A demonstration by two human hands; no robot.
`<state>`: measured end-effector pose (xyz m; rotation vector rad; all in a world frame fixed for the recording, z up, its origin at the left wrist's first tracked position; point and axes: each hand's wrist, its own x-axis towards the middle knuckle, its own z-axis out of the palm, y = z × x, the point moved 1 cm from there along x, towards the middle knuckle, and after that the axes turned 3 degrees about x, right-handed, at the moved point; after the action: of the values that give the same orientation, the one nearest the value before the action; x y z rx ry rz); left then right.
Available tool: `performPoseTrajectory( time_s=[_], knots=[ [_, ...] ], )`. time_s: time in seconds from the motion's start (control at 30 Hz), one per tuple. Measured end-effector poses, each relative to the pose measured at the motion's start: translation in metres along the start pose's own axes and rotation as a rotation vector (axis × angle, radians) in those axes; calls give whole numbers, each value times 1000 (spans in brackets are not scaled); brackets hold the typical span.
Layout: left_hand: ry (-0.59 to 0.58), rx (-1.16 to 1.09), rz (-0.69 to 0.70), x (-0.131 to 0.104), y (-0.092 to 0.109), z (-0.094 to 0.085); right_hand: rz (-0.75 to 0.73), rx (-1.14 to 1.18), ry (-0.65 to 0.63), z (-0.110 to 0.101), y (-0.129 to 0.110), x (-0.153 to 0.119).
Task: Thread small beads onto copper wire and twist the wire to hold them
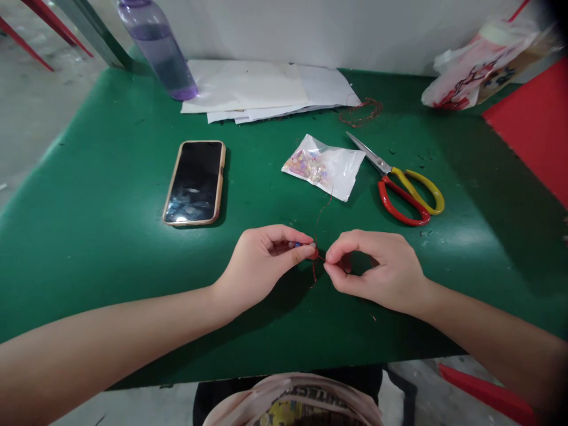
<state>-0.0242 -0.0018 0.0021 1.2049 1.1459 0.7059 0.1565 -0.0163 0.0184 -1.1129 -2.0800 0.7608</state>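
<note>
Near the middle of the green table, my left hand (261, 260) pinches a small beaded piece (296, 244) with bluish and reddish beads between thumb and forefinger. Thin reddish cord (315, 269) comes out of the pinch, one end pointing up and another hanging down. My right hand (377, 266) is just to the right, its thumb and forefinger closed on a strand of the same cord. A short stretch of cord spans the gap between both hands. Most of the beaded piece is hidden by my left fingers.
Beyond my hands lie a clear bead packet (323, 165), red-and-yellow-handled scissors (406, 189) and a phone (195, 183). Farther back are white papers (266, 89), a coil of reddish cord (361, 113), a purple bottle (160, 53) and a plastic bag with a drink cup (481, 68).
</note>
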Motion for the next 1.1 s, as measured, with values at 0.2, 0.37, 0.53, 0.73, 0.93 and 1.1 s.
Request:
performPoseTrajectory(
  time_s=[0.2,0.37,0.53,0.73,0.93,1.1],
  knots=[
    [-25,0,-12,1,0,-1,-171,-126,-83,-10,5,5],
    [-47,-8,-24,1,0,-1,-402,-173,-213,-19,16,8],
    [-65,-2,-16,2,0,-2,-483,-288,-180,-25,22,11],
    [-78,5,-21,2,1,-2,-512,-344,-123,-26,23,9],
    [-53,-15,-37,1,1,0,-570,-541,-83,-25,13,4],
    [-38,-24,-31,1,-1,1,-441,-623,-65,-15,8,-3]
  ],
)
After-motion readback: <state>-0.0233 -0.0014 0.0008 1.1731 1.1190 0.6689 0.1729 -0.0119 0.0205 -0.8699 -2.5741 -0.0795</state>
